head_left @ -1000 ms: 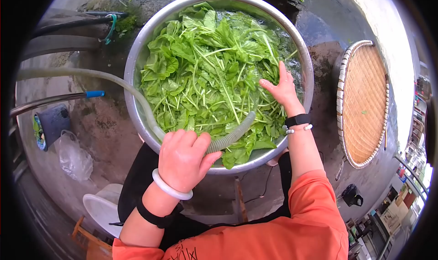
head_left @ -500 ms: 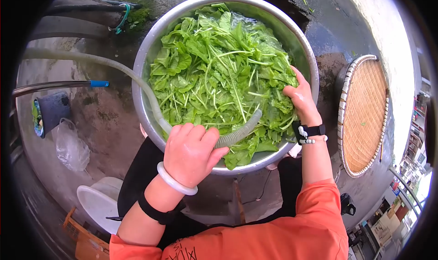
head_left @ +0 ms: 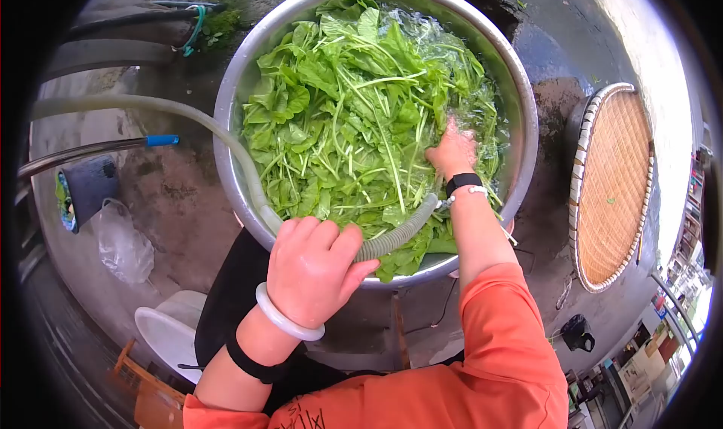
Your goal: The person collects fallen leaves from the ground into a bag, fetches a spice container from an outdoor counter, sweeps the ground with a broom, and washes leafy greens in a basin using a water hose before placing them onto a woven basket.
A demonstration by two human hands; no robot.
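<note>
A large metal basin [head_left: 227, 90] holds leafy greens [head_left: 339, 120] in water. My left hand [head_left: 312, 267], with a white bangle at the wrist, is wrapped round a ribbed grey hose [head_left: 403, 229] over the basin's near rim. The hose end points into the basin, near my right wrist. At the right side of the basin, my right hand [head_left: 454, 149] reaches into the greens and water. Its fingertips are partly hidden by water and leaves, so I cannot tell what they hold. Water ripples and bubbles beyond it.
A round woven tray [head_left: 614, 188] leans at the right. On the left are a blue-tipped pole [head_left: 162, 140], a dark bucket [head_left: 94, 184], a clear plastic bag [head_left: 124, 244] and a white tub [head_left: 162, 335]. A black bag [head_left: 577, 332] lies at the lower right.
My right hand has moved left from the basin's right rim and down into the greens and water. More water churns at the upper right. My left hand still holds the hose.
</note>
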